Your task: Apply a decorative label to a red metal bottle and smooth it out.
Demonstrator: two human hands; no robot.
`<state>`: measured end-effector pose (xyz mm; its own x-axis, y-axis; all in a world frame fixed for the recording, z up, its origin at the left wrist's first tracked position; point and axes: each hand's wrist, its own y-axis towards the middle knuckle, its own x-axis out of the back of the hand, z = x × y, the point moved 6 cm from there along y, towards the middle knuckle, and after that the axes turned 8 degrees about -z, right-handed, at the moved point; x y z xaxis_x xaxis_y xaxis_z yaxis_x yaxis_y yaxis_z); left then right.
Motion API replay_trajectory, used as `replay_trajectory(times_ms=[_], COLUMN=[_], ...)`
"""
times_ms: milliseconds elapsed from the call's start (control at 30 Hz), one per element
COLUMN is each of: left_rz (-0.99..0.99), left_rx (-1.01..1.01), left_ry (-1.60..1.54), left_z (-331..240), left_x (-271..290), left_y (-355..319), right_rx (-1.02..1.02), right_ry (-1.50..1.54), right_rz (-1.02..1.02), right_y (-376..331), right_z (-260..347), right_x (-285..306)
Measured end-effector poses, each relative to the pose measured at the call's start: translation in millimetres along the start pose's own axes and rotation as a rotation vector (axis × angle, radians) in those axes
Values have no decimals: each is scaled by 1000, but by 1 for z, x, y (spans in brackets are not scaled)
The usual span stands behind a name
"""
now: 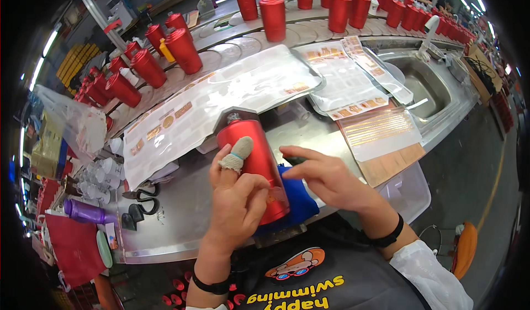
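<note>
nearest the lens is the person's dark apron [309,285] with a cartoon patch, pressed against the near edge of the steel table [182,221]. the table runs wide across the view, with a sink basin [425,86] sunk into its right end and a curved conveyor [287,31] along its far side carrying rows of upright red bottles [182,50]. large backing sheets of gold stickers [221,97] lie spread over the middle of the table, more sticker sheets [348,83] to their right, and a striped copper-coloured sheet [381,136] beside the sink. on the near part of the table a red bottle [251,155] lies tilted on its side, cap end pointing away, its lower end resting on a blue cloth [301,202]. the left hand [234,199] is wrapped around the bottle's body from the left, gripping it, with a cloth-taped finger [238,152] laid over the top. the right hand [326,180] rests just right of the bottle, fingers reaching toward its side and curled over a small dark object; whether it is really gripping that cannot be told. black scissors [143,191] lie on the table to the left, and a purple bottle [83,211] lies further left.
</note>
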<state>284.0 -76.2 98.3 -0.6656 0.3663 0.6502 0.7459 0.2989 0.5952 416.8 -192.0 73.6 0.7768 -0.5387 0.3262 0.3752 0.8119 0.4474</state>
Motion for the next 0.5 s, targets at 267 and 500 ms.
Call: replay_trajectory(times_ms=[267, 500], left_rz=[-167, -150], left_rx=[22, 253], left_ry=[-161, -174], left_z=[10, 45], left_x=[11, -15], left_y=[-29, -98], right_rx=[31, -22], right_ry=[-228, -245], right_rz=[-85, -15], right_y=[9, 11], right_z=[26, 43], right_x=[-33, -32])
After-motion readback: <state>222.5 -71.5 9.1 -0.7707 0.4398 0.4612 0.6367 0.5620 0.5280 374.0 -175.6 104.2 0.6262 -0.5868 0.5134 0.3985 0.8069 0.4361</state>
